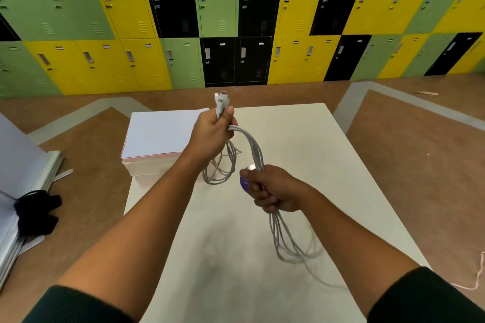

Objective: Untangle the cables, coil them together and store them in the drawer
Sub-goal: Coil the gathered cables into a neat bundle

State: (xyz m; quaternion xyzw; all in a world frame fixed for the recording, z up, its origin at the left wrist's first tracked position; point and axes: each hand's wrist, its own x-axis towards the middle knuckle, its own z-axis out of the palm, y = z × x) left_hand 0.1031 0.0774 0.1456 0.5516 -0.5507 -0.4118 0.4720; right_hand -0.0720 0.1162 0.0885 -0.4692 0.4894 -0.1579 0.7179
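From the head camera we see our left hand [212, 131] curled tight round the gray cables [253, 147], just under their plugs [221, 102], which stick up. Our right hand [277, 191] squeezes the same bunch lower down. Loops hang from it over the table [315, 144] (they look blurry). A purple tag [245, 184] peeks out of the right hand; its writing is too fuzzy to read. The little labels on the lockers [217, 8] are too small to read as well. A white box [157, 131] sits on the table's far left corner, near the left hand. The table top lies open from the hands out to its right edge.
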